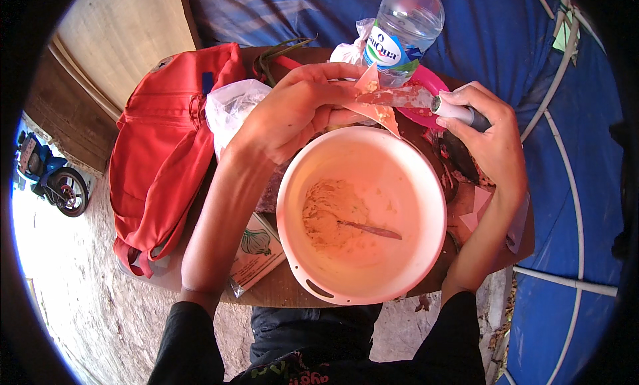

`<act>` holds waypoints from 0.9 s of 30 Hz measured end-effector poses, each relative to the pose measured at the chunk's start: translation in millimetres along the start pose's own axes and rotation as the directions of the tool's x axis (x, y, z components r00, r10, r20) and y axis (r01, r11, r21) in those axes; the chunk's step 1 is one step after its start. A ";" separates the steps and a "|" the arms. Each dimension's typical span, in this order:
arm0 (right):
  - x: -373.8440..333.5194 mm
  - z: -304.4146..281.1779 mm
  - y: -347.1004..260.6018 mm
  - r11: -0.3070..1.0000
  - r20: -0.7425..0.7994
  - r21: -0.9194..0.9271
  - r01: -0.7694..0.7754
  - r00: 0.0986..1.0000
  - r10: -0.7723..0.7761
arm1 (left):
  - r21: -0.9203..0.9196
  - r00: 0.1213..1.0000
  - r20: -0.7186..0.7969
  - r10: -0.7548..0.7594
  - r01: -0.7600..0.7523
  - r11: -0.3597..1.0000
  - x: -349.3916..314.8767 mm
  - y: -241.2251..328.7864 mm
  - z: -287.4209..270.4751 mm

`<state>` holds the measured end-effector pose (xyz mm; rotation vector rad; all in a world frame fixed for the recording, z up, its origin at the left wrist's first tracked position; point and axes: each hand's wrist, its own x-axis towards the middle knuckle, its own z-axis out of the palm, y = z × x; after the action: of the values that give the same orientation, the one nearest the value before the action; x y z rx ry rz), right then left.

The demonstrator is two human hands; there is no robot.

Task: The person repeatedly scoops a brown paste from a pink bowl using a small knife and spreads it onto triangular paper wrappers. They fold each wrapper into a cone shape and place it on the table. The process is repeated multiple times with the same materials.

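Observation:
My left hand is closed on an orange wrapper, spread into two pointed flaps with pale yellow smears on its inner face. My right hand grips a knife by its white and dark handle. The smeared blade lies across the wrapper, pointing left. Just below both hands stands a large white bowl. Pale, thick batter clings to the left part of its inside. A spoon rests in the bowl, its far end sunk in the batter.
Behind the hands stand a large water bottle and a pink plate. A red bag and a clear plastic bag crowd the left. A printed packet lies beside the bowl. Blue tarpaulin hangs at right.

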<state>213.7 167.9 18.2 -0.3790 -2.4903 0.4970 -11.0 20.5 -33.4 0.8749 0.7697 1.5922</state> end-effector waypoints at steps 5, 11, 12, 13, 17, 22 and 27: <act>1.9 1.4 2.7 0.998 -0.041 0.000 0.060 0.997 -0.060 | 0.055 0.998 0.058 -0.010 0.007 0.998 -2.3 4.7 -0.9; 4.5 2.6 7.3 0.996 -0.084 -0.026 0.080 0.993 -0.082 | 0.065 0.994 0.102 -0.023 0.016 0.998 -3.1 9.5 -2.1; 5.1 3.1 7.7 0.996 -0.096 -0.032 0.086 0.991 -0.089 | 0.066 0.994 0.104 -0.022 0.015 0.998 -3.2 9.7 -2.5; 5.8 3.6 8.0 0.995 -0.112 -0.042 0.095 0.989 -0.099 | 0.070 0.994 0.108 -0.018 0.010 0.997 -3.4 9.9 -3.1; 8.4 5.7 6.7 0.988 -0.173 -0.079 0.132 0.974 -0.144 | 0.101 0.995 0.092 -0.044 0.035 0.994 -4.1 10.6 -6.6; 9.2 6.8 2.8 0.984 -0.193 -0.103 0.146 0.967 -0.164 | 0.178 0.998 -0.003 -0.063 0.063 0.982 -7.5 10.9 -5.8; 10.0 8.2 2.1 0.986 -0.180 -0.075 0.147 0.971 -0.159 | 0.400 0.996 -0.075 -0.038 0.065 0.914 -14.3 10.7 2.2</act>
<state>201.4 171.2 15.8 -0.2420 -2.3347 0.3093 -12.8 4.6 -25.2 1.0880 1.1865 1.4426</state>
